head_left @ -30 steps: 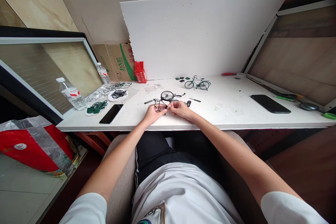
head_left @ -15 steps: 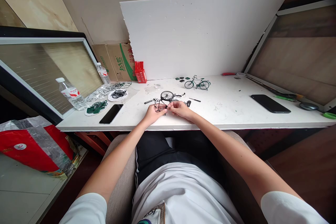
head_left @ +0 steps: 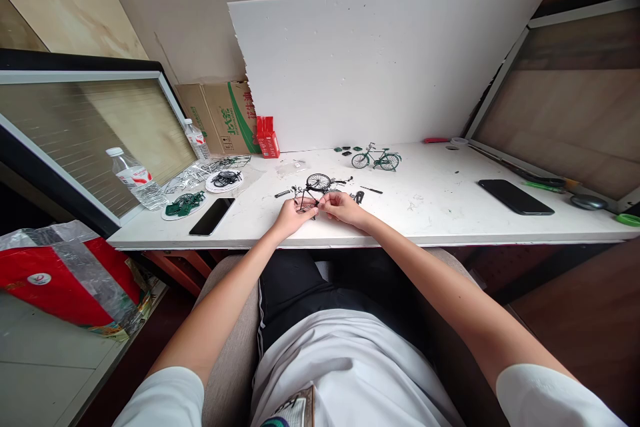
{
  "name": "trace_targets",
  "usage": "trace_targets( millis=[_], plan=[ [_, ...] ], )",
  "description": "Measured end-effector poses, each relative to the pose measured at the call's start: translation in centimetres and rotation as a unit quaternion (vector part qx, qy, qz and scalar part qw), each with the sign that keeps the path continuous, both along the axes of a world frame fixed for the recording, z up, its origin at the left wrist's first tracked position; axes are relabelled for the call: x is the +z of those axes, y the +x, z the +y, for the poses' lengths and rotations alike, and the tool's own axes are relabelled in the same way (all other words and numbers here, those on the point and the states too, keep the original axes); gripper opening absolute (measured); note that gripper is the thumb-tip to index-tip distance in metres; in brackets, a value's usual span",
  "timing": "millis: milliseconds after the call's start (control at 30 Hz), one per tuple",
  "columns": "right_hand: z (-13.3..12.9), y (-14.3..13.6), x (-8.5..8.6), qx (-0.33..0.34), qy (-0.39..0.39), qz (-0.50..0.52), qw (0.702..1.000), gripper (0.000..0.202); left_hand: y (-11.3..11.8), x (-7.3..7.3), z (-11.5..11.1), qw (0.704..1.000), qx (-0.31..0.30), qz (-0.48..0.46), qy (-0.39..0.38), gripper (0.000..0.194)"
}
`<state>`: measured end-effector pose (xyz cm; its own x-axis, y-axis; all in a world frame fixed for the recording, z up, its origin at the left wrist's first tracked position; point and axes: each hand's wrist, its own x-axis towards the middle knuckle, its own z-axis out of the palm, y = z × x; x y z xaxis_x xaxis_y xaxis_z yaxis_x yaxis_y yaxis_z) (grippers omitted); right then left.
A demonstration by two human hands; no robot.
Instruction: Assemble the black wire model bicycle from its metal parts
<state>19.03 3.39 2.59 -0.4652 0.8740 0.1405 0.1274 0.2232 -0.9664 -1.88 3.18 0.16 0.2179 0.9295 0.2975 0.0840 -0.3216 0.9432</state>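
A small black model bicycle is between my hands, just above the front part of the white table. My left hand is closed around its near wheel and frame, with the thumb toward the middle. The fingers of my right hand are pinched against the frame right beside the left fingertips. Whether the right fingers also hold a tiny part cannot be made out. Small dark parts lie behind and beside my hands, along with a thin black rod.
A green model bicycle stands farther back. To the left are a phone, a disc with green parts, a disc with black parts and a water bottle. Another phone and a mouse lie right.
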Motion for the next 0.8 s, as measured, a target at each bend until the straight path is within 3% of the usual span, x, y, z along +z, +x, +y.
trace_targets(
  millis=[800],
  plan=[
    [0.01,0.25,-0.6,0.008,0.024,-0.003,1.0,0.034,-0.4,-0.37,-0.32,1.0,-0.01,0.028,0.001,0.039]
  ],
)
